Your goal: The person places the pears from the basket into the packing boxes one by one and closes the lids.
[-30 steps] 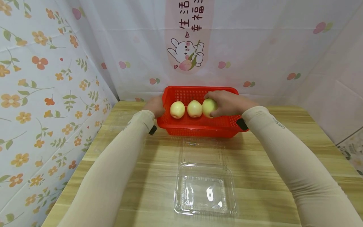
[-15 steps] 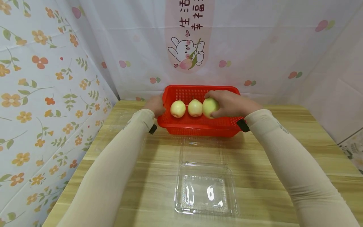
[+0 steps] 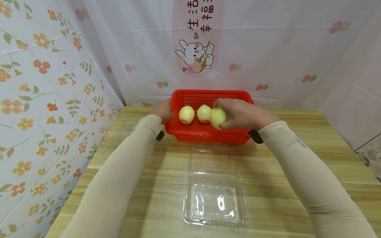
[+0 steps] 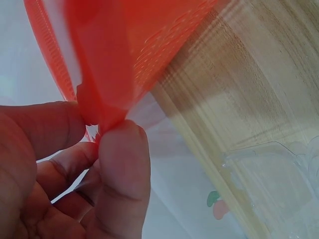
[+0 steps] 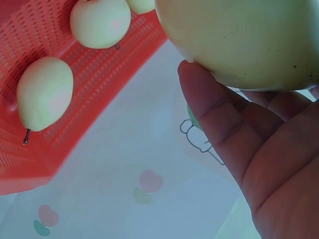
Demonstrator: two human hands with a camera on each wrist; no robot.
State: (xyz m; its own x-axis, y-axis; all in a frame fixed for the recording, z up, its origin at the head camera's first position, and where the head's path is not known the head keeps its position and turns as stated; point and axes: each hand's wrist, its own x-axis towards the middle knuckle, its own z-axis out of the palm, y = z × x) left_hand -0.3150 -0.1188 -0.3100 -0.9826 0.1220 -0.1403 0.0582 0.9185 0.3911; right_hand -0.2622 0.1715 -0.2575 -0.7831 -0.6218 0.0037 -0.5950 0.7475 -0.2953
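A red plastic basket (image 3: 208, 137) stands at the back of the table in the head view. My left hand (image 3: 162, 111) pinches its left rim (image 4: 107, 74) between thumb and fingers. Over the basket's right half, my right hand (image 3: 242, 112) grips a pale yellow-green pear (image 3: 219, 118); the same pear (image 5: 244, 40) fills the top of the right wrist view, raised off the basket floor. Two more pears, one on the left (image 3: 186, 114) and one in the middle (image 3: 204, 113), lie in the basket. A stemmed pear (image 5: 46, 94) there is hidden behind my right hand in the head view.
A clear plastic clamshell box (image 3: 215, 203) lies open on the wooden table (image 3: 276, 188) in front of the basket. More clear plastic packaging (image 3: 120, 132) sits at the table's left, partly behind my left sleeve. A printed cloth (image 3: 256, 39) hangs right behind the basket.
My right hand has drawn slightly toward me with the pear, which now overlaps more of the basket's front. The left hand keeps its hold on the rim.
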